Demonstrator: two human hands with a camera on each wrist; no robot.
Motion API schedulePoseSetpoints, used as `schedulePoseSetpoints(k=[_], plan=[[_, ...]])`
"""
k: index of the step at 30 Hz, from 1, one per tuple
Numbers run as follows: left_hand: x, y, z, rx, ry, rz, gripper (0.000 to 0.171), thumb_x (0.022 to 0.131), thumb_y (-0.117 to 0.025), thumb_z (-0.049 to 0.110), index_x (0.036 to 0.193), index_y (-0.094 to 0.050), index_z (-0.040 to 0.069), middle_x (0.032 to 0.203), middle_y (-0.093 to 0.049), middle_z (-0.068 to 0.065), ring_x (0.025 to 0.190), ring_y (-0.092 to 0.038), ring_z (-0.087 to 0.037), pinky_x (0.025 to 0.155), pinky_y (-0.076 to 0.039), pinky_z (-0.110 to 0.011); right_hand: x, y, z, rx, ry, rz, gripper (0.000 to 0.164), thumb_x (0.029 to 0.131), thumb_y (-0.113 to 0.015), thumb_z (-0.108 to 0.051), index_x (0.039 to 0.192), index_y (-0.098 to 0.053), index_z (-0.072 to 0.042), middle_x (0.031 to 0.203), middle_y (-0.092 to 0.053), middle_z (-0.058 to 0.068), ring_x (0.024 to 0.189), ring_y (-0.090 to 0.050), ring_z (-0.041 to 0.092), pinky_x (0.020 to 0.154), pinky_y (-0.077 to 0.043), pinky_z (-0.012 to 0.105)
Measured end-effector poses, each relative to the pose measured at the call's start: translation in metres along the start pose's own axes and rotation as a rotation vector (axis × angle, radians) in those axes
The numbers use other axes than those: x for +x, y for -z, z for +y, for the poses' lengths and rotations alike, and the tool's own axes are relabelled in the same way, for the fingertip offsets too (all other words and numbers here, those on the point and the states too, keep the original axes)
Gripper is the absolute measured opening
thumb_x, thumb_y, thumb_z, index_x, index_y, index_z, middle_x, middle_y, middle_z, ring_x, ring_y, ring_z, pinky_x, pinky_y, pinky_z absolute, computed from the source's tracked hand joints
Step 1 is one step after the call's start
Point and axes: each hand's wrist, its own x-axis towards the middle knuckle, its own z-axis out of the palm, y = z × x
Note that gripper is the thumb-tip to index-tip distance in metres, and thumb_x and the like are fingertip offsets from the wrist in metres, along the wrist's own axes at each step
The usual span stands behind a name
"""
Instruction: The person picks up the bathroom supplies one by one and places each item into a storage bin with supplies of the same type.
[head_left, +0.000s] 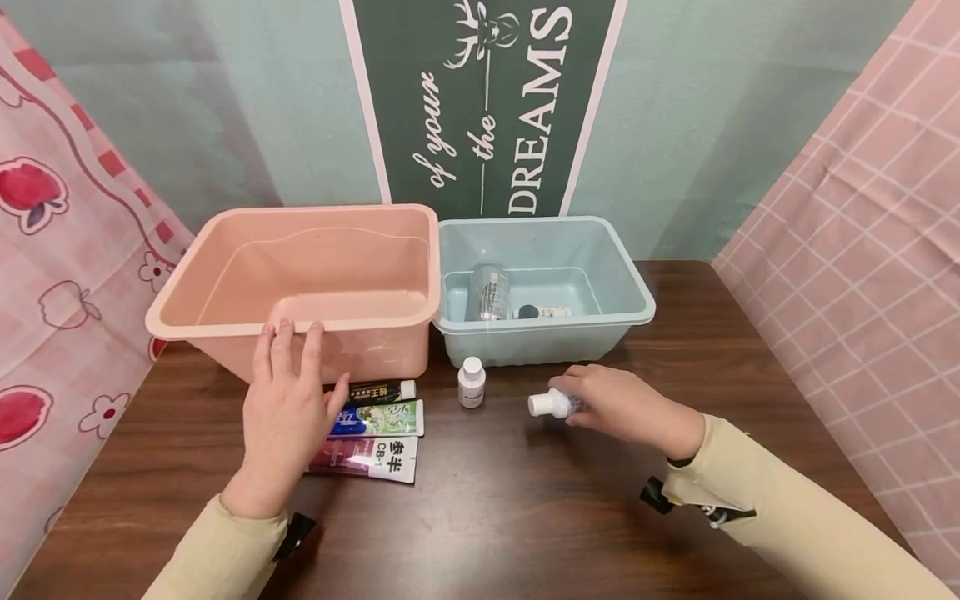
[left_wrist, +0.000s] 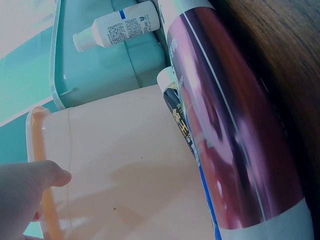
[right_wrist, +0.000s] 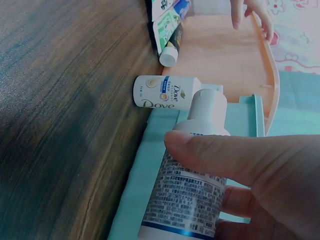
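My right hand holds a white bottle with dense printed text, the thumb across its upper part. In the head view it lies tilted over the table, white cap to the left. My left hand has its fingertips at the front rim of a pink bin, fingers fairly straight. Close by its thumb lie three toothpaste tubes: a black one, a green and blue one and a red and white one. A small white Dove bottle stands upright between the hands.
A light blue bin sits right of the pink one. Inside it lie a clear bottle and a small white bottle with a dark cap. Both bins stand at the back of the brown wooden table, before a hanging cloth.
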Motion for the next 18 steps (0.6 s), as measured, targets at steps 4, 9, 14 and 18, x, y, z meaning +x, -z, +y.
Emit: schedulePoseSetpoints(k=[4, 9, 14, 18], plan=[[0.0001, 0.0007, 0.0001, -0.003, -0.002, 0.002, 0.066, 0.075, -0.066, 0.026, 0.13, -0.044, -0.005, 0.128, -0.038, -0.037, 0.12, -0.034, -0.055, 0.097, -0.034, -0.056, -0.0006, 0.0002, 0.0003, -0.006, -0.01, -0.014, 0.033, 0.068, -0.081, -0.014, 0.095, -0.062, -0.015, 0.086, -0.058, -0.005, 0.074, -0.055, 0.011, 0.061, -0.048, 0.03], [0.0011, 0.0004, 0.0011, -0.007, -0.003, 0.006, 0.068, 0.073, -0.068, 0.025, 0.129, -0.045, -0.005, 0.127, -0.038, -0.037, 0.12, -0.034, -0.055, 0.098, -0.034, -0.056, -0.0017, 0.0001, 0.0019, -0.02, -0.022, -0.023, 0.033, 0.068, -0.081, -0.013, 0.095, -0.061, -0.014, 0.085, -0.057, -0.005, 0.073, -0.055, 0.011, 0.06, -0.048, 0.03], [0.0007, 0.0016, 0.0005, 0.0, 0.0, -0.028, 0.068, 0.075, -0.067, 0.026, 0.131, -0.043, -0.005, 0.129, -0.036, -0.037, 0.121, -0.032, -0.054, 0.096, -0.036, -0.057, -0.0027, -0.0006, 0.002, -0.029, -0.035, -0.013, 0.032, 0.067, -0.081, -0.014, 0.093, -0.061, -0.015, 0.084, -0.057, -0.005, 0.073, -0.055, 0.011, 0.06, -0.049, 0.031], [-0.0002, 0.0015, -0.0007, -0.014, 0.006, -0.028, 0.069, 0.074, -0.069, 0.025, 0.131, -0.043, -0.004, 0.131, -0.036, -0.036, 0.124, -0.032, -0.052, 0.093, -0.038, -0.059, -0.0034, -0.0005, 0.0017, -0.019, -0.042, -0.016, 0.032, 0.068, -0.082, -0.014, 0.091, -0.06, -0.015, 0.083, -0.057, -0.006, 0.072, -0.055, 0.011, 0.06, -0.049, 0.03]])
